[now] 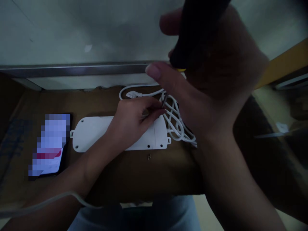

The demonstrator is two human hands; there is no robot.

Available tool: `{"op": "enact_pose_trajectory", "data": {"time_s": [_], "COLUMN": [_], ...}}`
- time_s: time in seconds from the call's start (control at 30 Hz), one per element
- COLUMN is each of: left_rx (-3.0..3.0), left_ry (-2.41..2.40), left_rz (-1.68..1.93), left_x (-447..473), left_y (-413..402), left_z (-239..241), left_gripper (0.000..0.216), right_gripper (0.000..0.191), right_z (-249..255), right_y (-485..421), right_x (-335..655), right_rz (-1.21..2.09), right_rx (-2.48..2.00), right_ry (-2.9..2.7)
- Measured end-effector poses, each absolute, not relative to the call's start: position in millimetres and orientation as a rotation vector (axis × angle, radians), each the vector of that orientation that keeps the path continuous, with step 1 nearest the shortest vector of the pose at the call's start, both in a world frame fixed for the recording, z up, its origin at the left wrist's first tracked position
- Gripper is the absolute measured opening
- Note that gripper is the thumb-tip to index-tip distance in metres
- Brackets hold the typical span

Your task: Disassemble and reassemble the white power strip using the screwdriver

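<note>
A white power strip [92,133] lies face down on the brown surface, with screw holes near its edges. My left hand [128,120] rests across it, thumb and fingertips pinched around the thin metal shaft [165,100] of a screwdriver near the strip's far right corner. Any screw at the tip is hidden by those fingers. Above and to the right, my right hand [216,73] is closed on the screwdriver's dark handle [194,35], which has a bit of yellow at its lower end. Small loose screws [149,157] lie just in front of the strip.
A white cord [176,123] with a plug [133,94] is bundled behind and right of the strip. At the left lies a phone [51,144] with its screen lit. A pale cable [48,200] crosses my left forearm. A pale wall with a metal rail [79,70] stands behind.
</note>
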State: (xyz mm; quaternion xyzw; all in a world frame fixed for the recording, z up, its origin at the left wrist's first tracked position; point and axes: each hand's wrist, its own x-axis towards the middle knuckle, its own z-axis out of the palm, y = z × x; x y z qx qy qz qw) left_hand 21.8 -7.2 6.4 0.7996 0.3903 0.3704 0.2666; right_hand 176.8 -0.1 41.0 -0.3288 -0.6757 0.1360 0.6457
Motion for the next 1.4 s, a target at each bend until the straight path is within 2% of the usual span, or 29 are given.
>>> {"op": "enact_pose_trajectory", "data": {"time_s": [0.1, 0.23, 0.33, 0.5, 0.77, 0.93, 1.17, 1.23, 1.33, 1.4], "left_rx": [2.146, 2.142, 2.136, 2.027, 2.071, 2.138, 2.097, 2.049, 2.004, 2.014], "left_ry": [1.144, 1.069, 0.943, 0.960, 1.001, 1.032, 1.029, 0.923, 0.845, 0.877], "left_rz": [0.960, 0.962, 0.914, 0.804, 0.732, 0.795, 0.798, 0.765, 0.732, 0.732], "left_x": [24.4, 24.1, 20.9, 18.6, 28.5, 32.3, 27.9, 23.5, 17.6, 15.9], "left_y": [-5.9, -4.3, -2.4, 7.1, 13.1, 8.8, 8.5, 9.6, 12.1, 13.1], "left_z": [6.5, 5.9, 6.3, 12.2, 29.4, 21.0, 17.2, 18.5, 20.5, 21.2], "left_gripper": [0.016, 0.016, 0.023, 0.019, 0.014, 0.017, 0.013, 0.014, 0.017, 0.014], "right_gripper": [0.026, 0.032, 0.030, 0.014, 0.022, 0.040, 0.042, 0.038, 0.020, 0.021], "right_z": [41.8, 43.6, 41.2, 37.1, 40.4, 41.3, 45.4, 45.9, 42.6, 37.7], "right_y": [4.1, 12.3, 19.0, 16.5, 8.7, 9.6, 11.9, 10.3, 10.1, 13.4], "right_x": [183.3, 189.6, 196.5, 203.9, 201.9, 197.4, 196.3, 197.4, 199.0, 199.7], "right_rz": [0.248, 0.218, 0.300, 0.544, 0.364, 0.304, 0.198, 0.248, 0.317, 0.335], "right_rx": [-0.755, -0.778, -0.651, -0.643, -0.818, -0.783, -0.736, -0.714, -0.748, -0.750], "right_ry": [-1.533, -1.474, -1.474, -1.523, -1.483, -1.395, -1.414, -1.394, -1.453, -1.499]}}
